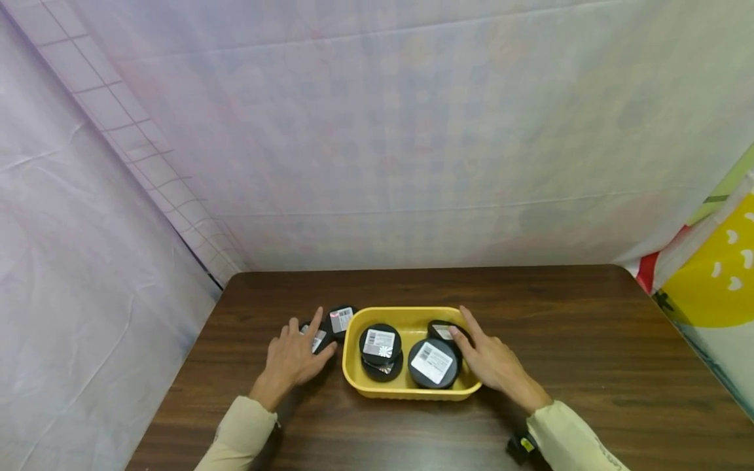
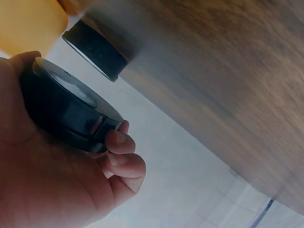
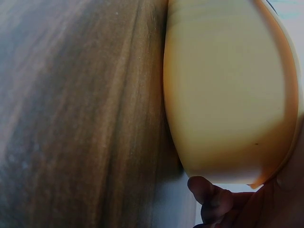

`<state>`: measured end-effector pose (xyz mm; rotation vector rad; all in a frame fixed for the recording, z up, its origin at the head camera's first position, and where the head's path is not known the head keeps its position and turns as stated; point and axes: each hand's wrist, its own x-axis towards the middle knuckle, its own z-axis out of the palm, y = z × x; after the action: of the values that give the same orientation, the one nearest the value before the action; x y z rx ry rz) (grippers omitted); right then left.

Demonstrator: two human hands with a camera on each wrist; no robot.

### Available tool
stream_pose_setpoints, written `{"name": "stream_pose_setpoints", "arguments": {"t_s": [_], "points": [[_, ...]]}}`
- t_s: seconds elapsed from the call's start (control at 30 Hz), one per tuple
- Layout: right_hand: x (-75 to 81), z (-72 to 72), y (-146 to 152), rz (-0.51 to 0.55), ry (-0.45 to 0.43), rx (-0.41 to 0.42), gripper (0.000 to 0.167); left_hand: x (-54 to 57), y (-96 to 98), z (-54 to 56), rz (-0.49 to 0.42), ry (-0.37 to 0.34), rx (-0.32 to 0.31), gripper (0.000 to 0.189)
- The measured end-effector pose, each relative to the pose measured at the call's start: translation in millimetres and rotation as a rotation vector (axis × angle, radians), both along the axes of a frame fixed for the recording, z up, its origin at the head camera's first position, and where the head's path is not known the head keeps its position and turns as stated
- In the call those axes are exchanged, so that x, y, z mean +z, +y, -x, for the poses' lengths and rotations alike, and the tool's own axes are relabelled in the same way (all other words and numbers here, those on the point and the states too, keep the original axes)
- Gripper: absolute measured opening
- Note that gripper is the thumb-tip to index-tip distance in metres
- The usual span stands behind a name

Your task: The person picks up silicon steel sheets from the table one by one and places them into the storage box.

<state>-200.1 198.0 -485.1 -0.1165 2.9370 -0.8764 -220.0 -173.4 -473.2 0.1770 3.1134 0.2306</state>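
My left hand [image 1: 294, 356] grips a round black container [image 2: 69, 111] with a white barcode label, its fingers and thumb curled round the side. A second black container [image 1: 341, 319] lies just beyond it, close to the left end of a yellow plastic basket [image 1: 412, 394]. My right hand [image 1: 491, 356] holds the basket's right end, thumb over the rim and fingers [image 3: 216, 204] round the outside far corner. Inside the basket are two overlapping black containers [image 1: 379, 343] at left. At right, a larger-looking one [image 1: 434, 363] overlaps another [image 1: 442, 330], partly hidden by my right thumb.
A dark wooden table [image 1: 589, 340] carries everything, its far edge against a pale patterned cloth [image 1: 412, 163]. Another white cloth [image 1: 88, 294] hangs at the left. A small black object with a yellow patch [image 1: 521, 447] sits by my right sleeve.
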Motion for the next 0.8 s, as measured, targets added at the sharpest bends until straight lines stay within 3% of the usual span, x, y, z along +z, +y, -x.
{"name": "stream_pose_setpoints", "arguments": {"t_s": [0.8], "points": [[-0.1,-0.2,0.0,-0.006,0.001,-0.001,0.074,9.3,6.6,0.9,-0.002,0.033,-0.018,0.082]]}}
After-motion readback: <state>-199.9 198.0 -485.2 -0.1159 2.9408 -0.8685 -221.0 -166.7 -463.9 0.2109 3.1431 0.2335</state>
